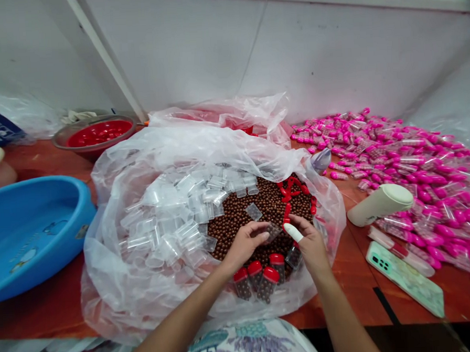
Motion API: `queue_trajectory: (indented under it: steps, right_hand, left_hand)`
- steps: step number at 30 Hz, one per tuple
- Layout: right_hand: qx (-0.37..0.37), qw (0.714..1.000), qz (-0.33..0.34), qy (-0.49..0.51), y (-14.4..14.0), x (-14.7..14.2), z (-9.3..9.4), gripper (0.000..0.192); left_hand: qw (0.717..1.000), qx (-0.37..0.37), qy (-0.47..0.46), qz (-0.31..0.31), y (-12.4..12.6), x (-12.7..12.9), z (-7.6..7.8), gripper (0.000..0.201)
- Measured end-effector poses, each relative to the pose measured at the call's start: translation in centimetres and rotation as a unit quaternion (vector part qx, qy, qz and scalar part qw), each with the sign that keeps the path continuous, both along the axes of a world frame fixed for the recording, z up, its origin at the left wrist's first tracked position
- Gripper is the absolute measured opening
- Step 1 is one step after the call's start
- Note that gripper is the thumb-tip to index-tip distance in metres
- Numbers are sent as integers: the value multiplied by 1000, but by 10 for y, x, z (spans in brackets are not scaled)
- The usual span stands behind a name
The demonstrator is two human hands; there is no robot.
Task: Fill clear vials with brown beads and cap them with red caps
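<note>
Glossy, round brown beads (233,215) are lying in a crinkled, translucent plastic bag (113,266); smooth clear tubes (174,216) are lying heaped left of the beads, and red-capped jars (267,284) are sitting at their near edge. Over the beads, the left hand (246,244) is pinching a clear container (273,230); the right hand (312,245) — thumb covered in white — is pinching a red cap (287,213). A reddish worktop (57,319) is supporting the beads, a pale wall (197,52) rising behind.
</note>
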State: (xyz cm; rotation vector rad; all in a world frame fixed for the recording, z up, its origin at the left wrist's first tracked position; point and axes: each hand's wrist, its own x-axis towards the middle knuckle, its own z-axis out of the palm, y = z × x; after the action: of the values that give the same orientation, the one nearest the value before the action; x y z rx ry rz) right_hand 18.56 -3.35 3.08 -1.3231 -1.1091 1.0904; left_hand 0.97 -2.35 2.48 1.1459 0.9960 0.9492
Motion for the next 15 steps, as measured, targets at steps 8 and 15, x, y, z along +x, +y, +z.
queue_trajectory:
  steps: [8,15]
  right_hand:
    - [79,976,118,-165,-7,-8,13,28]
    - [102,957,157,-223,-13,-6,17,40]
  left_hand:
    - [992,88,91,-15,-15,-8,12,28]
    - [993,89,79,-15,-18,-10,14,28]
